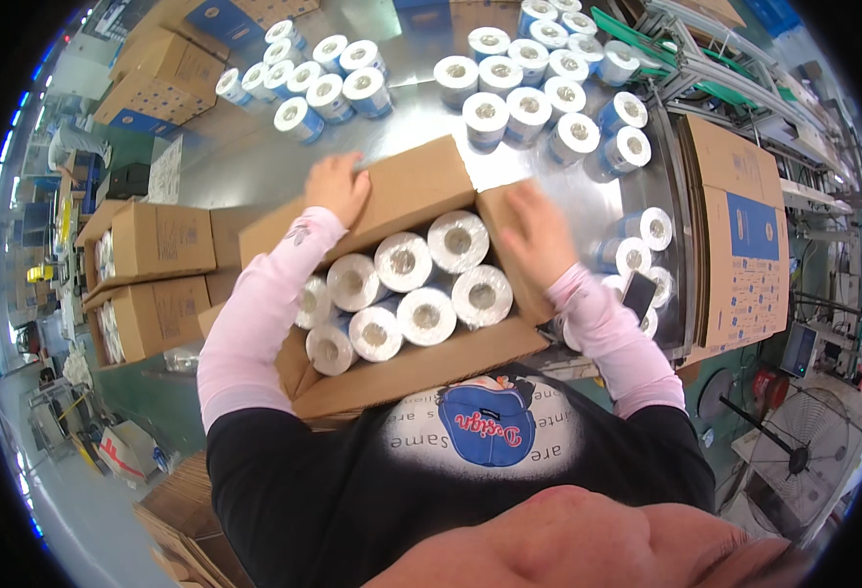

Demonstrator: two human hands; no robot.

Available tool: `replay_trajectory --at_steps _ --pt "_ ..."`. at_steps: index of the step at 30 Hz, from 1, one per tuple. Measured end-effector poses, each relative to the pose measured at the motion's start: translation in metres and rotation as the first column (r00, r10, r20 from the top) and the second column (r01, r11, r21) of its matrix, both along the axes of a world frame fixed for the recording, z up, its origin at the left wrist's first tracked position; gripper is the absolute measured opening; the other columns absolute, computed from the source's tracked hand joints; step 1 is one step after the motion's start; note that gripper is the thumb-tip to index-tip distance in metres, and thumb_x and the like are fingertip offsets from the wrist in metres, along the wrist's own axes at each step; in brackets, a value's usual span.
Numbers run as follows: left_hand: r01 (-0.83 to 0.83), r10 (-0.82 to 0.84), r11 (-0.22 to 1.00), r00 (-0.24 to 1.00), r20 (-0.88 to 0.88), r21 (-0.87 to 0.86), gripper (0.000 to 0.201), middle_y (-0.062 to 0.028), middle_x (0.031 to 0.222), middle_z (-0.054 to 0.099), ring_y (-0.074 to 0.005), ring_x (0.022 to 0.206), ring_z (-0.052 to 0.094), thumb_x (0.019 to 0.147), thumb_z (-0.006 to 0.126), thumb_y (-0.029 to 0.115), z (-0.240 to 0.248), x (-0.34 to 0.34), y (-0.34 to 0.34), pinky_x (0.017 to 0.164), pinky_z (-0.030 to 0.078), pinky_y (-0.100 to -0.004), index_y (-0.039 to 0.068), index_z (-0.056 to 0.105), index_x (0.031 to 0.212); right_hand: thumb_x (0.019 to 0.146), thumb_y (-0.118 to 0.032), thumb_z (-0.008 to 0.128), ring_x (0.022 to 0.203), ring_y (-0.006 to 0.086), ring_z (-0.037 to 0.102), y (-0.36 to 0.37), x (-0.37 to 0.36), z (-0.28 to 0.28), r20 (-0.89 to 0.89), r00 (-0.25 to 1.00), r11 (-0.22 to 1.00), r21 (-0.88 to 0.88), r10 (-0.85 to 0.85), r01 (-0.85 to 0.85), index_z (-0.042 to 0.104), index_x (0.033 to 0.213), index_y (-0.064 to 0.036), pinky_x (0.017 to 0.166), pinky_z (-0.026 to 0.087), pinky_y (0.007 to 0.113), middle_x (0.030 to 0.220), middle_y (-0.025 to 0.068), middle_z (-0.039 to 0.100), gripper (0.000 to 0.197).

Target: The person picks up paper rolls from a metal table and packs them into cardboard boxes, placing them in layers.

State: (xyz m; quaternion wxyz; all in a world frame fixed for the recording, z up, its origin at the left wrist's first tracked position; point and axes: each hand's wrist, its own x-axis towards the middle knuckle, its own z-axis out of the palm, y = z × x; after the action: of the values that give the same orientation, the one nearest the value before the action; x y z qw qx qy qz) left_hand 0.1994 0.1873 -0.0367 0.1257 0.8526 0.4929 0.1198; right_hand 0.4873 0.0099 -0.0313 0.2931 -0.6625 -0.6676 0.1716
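Note:
In front of me stands an open cardboard carton with its flaps spread. Two rows of white, film-wrapped rolls stand inside, their hollow cores facing up. My left hand is closed over the edge of the far flap, with the thumb on the near side. At the right flap is my right hand, slightly blurred, its fingers bent over the cardboard. Pink sleeves cover both my forearms.
Groups of blue-and-white rolls stand on the metal table beyond the carton, with more rolls at right. A dark phone-like object lies among these. Filled cartons sit at left; flat cartons lean at right.

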Motion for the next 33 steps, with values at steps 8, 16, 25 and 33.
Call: replay_trajectory --at_steps 8,16,25,33 --pt "0.193 -0.213 0.972 0.965 -0.151 -0.136 0.058 -0.0195 0.146 0.035 -0.0396 0.136 0.031 0.078 0.072 0.035 -0.121 0.192 0.106 0.109 0.033 -0.0461 0.022 0.053 0.131 0.078 -0.011 0.067 0.139 0.0345 0.03 0.115 0.136 -0.069 0.443 0.892 0.985 -0.094 -0.087 0.142 0.058 0.126 -0.0166 0.11 0.031 0.045 0.146 0.0169 0.038 0.049" --pt "-0.058 -0.117 0.942 0.867 -0.484 -0.331 0.066 -0.0151 0.149 0.03 -0.0337 0.139 0.026 0.068 0.076 0.054 -0.131 0.255 0.171 0.11 0.031 -0.0456 0.025 0.062 0.126 0.092 -0.01 0.047 0.145 0.0275 0.02 0.228 0.225 -0.138 0.601 0.669 0.797 -0.604 0.437 0.022 0.055 0.132 -0.0277 0.114 0.022 0.051 0.155 0.013 0.025 0.045" --pt "-0.031 -0.05 0.989 0.845 -0.533 -0.141 0.043 -0.0151 0.116 0.059 -0.032 0.115 0.054 0.075 0.07 0.038 -0.135 0.215 0.154 0.097 0.043 -0.0414 0.022 0.067 0.114 0.073 -0.031 0.064 0.129 0.0372 0.038 0.12 0.128 -0.17 0.601 0.795 0.865 -0.439 0.083 0.242 0.063 0.121 -0.0226 0.108 0.021 0.057 0.133 0.0202 0.047 0.049" --pt "-0.142 0.354 0.852 0.865 0.356 -0.504 0.055 -0.0164 0.107 0.066 -0.0255 0.099 0.064 0.071 0.075 0.036 -0.083 0.095 0.142 0.088 0.049 -0.0312 0.004 0.061 0.114 0.087 -0.028 0.053 0.101 0.0323 0.059 0.012 0.097 -0.189 0.383 0.922 0.789 -0.585 0.064 0.188 0.066 0.1 -0.0091 0.085 0.047 0.049 0.11 0.0166 0.061 0.026"
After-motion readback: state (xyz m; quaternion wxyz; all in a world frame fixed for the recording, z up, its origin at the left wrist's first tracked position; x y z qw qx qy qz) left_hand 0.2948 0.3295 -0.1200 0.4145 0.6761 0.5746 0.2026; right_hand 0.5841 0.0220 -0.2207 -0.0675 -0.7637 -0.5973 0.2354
